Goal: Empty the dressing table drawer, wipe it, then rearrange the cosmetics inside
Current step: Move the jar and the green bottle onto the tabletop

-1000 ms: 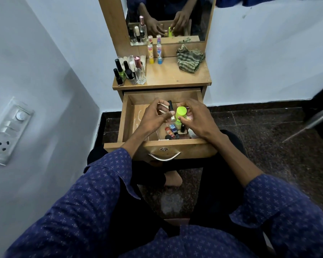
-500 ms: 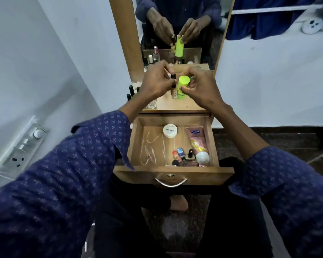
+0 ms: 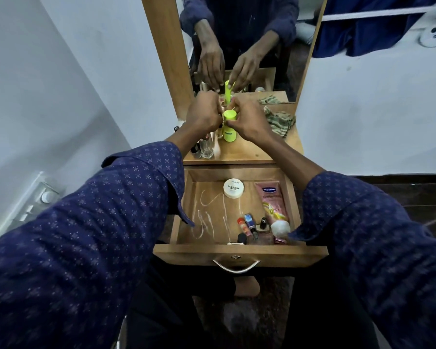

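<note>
The wooden drawer (image 3: 239, 254) is pulled open below me. In it lie a white round nail-polish tub (image 3: 233, 188), a pink Vaseline tube (image 3: 272, 206), several small lip and nail items (image 3: 249, 226) and white powder smears (image 3: 210, 215). Both my hands are over the dressing table top (image 3: 247, 153). My right hand (image 3: 251, 119) grips a neon green bottle (image 3: 229, 131) near its cap; the bottle stands upright on or just above the top. My left hand (image 3: 204, 114) is closed beside it around a small cosmetic tube, mostly hidden.
A clear glass perfume bottle (image 3: 208, 147) and dark nail polish bottles (image 3: 195, 147) stand at the top's left, under my left wrist. A green checked cloth (image 3: 278, 120) lies at the right. The mirror (image 3: 242, 46) rises behind. A switch panel (image 3: 39, 197) is on the left wall.
Both hands rose out of the drawer with the green bottle and small tube, moved over the table top, and have now lowered the bottle toward the top.
</note>
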`<state>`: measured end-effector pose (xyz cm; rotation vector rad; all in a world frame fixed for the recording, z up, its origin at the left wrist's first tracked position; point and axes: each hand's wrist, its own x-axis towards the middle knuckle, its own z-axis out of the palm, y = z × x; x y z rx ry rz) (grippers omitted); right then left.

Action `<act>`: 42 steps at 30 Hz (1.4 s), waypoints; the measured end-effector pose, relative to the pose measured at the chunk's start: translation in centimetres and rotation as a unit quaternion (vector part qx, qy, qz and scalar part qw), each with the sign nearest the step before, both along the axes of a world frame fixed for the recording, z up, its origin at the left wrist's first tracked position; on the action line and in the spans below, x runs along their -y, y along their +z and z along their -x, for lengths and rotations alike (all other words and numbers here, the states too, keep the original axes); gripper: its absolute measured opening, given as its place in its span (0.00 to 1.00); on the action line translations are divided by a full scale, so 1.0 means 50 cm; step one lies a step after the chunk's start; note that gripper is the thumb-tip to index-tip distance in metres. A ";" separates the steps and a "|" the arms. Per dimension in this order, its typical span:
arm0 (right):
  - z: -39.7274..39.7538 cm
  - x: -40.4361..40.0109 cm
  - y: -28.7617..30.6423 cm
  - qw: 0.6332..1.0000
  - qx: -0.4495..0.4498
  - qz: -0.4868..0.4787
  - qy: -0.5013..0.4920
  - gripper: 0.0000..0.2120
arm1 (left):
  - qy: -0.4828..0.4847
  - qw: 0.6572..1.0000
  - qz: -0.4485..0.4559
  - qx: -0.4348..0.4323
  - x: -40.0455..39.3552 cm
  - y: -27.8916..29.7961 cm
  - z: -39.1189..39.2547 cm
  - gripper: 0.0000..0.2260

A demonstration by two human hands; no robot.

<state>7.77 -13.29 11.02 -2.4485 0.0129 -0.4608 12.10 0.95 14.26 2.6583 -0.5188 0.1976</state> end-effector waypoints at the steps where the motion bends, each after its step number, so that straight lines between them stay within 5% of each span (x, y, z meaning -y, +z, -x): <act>1: -0.002 0.000 0.000 1.000 0.002 0.001 -0.003 0.14 | 0.003 1.000 -0.002 0.001 0.001 -0.001 -0.004 0.03; 11: 0.028 0.008 -0.008 1.000 0.027 -0.013 0.001 0.23 | 0.029 1.000 0.000 0.006 0.005 -0.010 -0.004 0.05; 18: 0.107 0.000 -0.041 0.994 0.090 -0.005 -0.054 0.08 | 0.019 0.990 -0.016 0.136 0.006 -0.007 0.069 0.10; 21: 0.139 -0.002 -0.081 0.996 0.050 -0.015 -0.075 0.06 | -0.031 0.980 0.056 0.187 0.015 -0.016 0.150 0.02; 22: 0.148 -0.002 -0.096 0.997 0.030 -0.013 -0.072 0.06 | -0.025 0.979 0.082 0.184 0.019 -0.028 0.183 0.07; 26: 0.177 0.006 -0.142 0.997 -0.055 -0.036 -0.043 0.09 | 0.084 0.974 0.196 0.071 0.016 -0.125 0.291 0.18; 29: 0.193 -0.001 -0.147 0.997 -0.055 -0.030 -0.039 0.08 | 0.176 0.962 0.205 -0.049 -0.008 -0.211 0.316 0.17; 33: 0.213 -0.017 -0.161 0.994 -0.095 0.015 -0.051 0.06 | 0.178 0.942 0.201 -0.199 -0.036 -0.273 0.296 0.14; 37: 0.221 -0.027 -0.208 0.967 -0.247 0.057 -0.024 0.09 | 0.154 0.938 0.207 -0.232 -0.039 -0.284 0.282 0.11; 42: 0.229 -0.034 -0.232 0.964 -0.265 0.007 -0.020 0.12 | 0.142 0.929 0.208 -0.271 -0.032 -0.284 0.278 0.12</act>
